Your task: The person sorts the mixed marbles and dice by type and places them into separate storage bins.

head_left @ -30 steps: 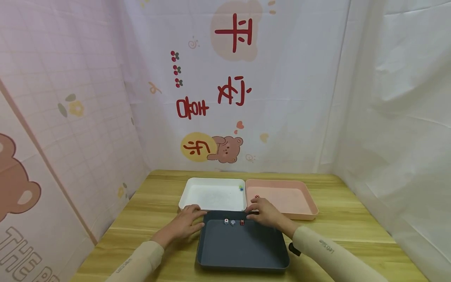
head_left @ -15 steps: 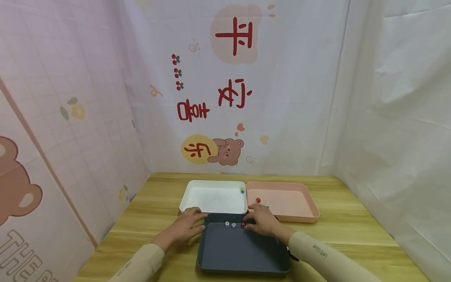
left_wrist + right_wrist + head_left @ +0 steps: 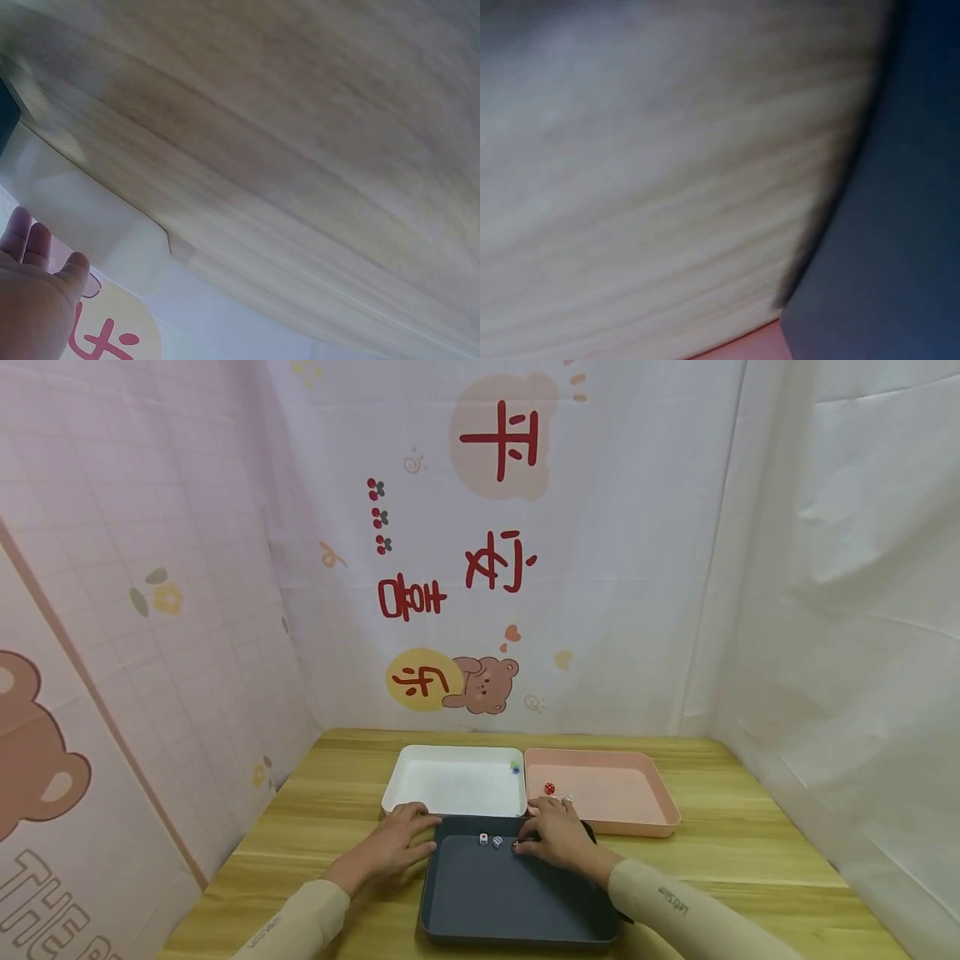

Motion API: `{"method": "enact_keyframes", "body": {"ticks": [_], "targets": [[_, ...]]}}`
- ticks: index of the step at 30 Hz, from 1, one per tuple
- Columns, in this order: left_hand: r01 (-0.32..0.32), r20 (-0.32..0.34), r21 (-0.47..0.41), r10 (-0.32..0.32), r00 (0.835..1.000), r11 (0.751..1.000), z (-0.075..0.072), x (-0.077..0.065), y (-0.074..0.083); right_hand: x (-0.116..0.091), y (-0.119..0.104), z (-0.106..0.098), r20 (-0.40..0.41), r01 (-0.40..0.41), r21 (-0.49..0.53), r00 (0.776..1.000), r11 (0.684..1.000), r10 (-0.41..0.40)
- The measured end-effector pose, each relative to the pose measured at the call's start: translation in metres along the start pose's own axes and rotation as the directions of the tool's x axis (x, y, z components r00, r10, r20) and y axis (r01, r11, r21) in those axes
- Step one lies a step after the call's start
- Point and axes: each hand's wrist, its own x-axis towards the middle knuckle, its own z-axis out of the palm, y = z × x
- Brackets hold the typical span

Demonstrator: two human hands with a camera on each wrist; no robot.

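In the head view my right hand (image 3: 558, 837) is over the far right part of the dark grey tray (image 3: 517, 893). Its thumb and fingertips pinch a small red die (image 3: 515, 846), mostly covered by them. To the left of that die a white die (image 3: 483, 839) and a second whitish die (image 3: 497, 842) lie on the tray floor. My left hand (image 3: 393, 843) rests by the tray's far left corner, its fingers relaxed and holding nothing. The left wrist view catches a few of that hand's fingers (image 3: 37, 244). My right hand does not show in the right wrist view.
Behind the grey tray stand a white tray (image 3: 453, 781) and a pink tray (image 3: 607, 785), side by side. A blue-green die (image 3: 515, 767) lies in the white one. A red die (image 3: 550, 788) and a whitish die (image 3: 567, 798) are in the pink one. Cloth walls surround the wooden table (image 3: 735, 860).
My right hand has moved back from the pink tray's near edge to the red die in the grey tray and taken hold of it. The left hand stays in place.
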Motion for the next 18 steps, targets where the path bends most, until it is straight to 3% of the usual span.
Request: {"method": "enact_keyframes", "body": {"ticks": [9,18], "targets": [[0.001,-0.006,0.006,-0.001,1.0,1.0,-0.0004,-0.0004,-0.0005,0.0008,-0.0018,0.0034,-0.052,-0.008,-0.056,0.999,0.998,0.005],[0.004,0.009,-0.012,-0.004,1.0,1.0,-0.001,0.0,-0.0002,-0.0035,-0.0004,-0.0045,-0.028,-0.03,0.006,0.999,1.0,0.03]]}}
